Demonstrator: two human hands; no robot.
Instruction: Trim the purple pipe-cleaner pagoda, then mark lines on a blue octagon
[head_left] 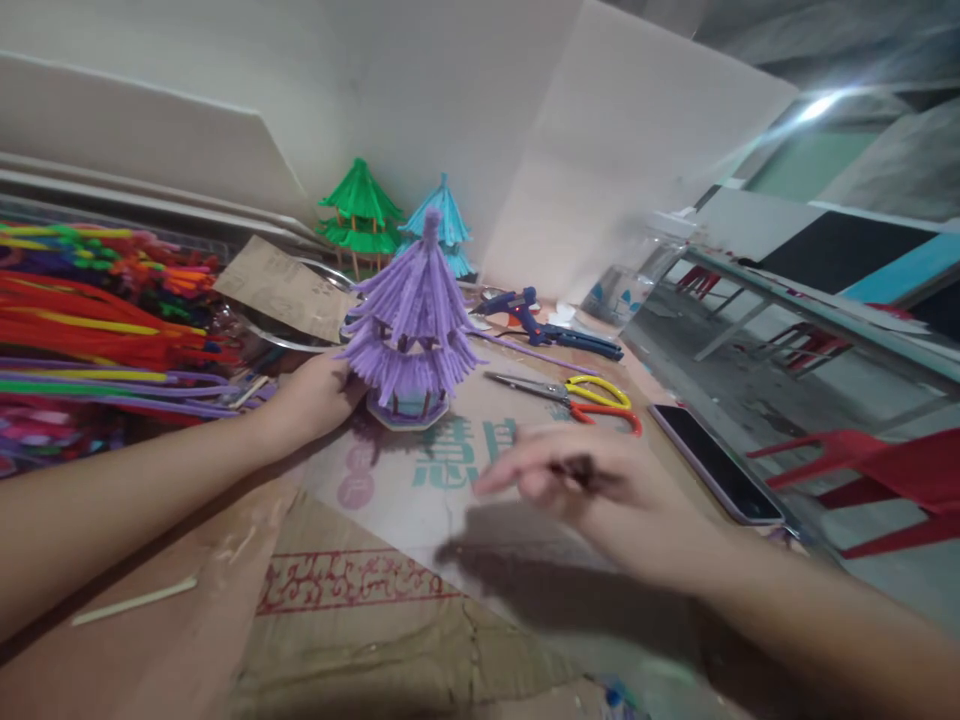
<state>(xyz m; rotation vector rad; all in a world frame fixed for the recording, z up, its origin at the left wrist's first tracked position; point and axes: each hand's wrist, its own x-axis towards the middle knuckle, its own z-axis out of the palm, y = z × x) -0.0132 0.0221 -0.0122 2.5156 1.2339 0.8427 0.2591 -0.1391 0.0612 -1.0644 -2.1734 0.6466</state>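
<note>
A small two-tiered purple pavilion model [420,340], its roofs made of fuzzy pipe cleaners, is upright over the cardboard with its pale base showing. My left hand [322,393] grips it from the left side, the fingertips hidden behind the purple fringe. Over the printed cardboard [397,500], my right hand [577,475] hovers nearer to me, slightly blurred. Its fingers reach leftward, loosely bent and apart, and I see nothing held in them. Just beyond that hand lie scissors [577,392] with one yellow and one red handle.
Green [361,210] and light-blue [442,220] pavilion models stand at the back. A blue glue gun [517,308] lies right of them. Bundles of colourful pipe cleaners [97,320] fill the left side. A phone [716,465] lies at the right edge; a thin stick [135,602] is front left.
</note>
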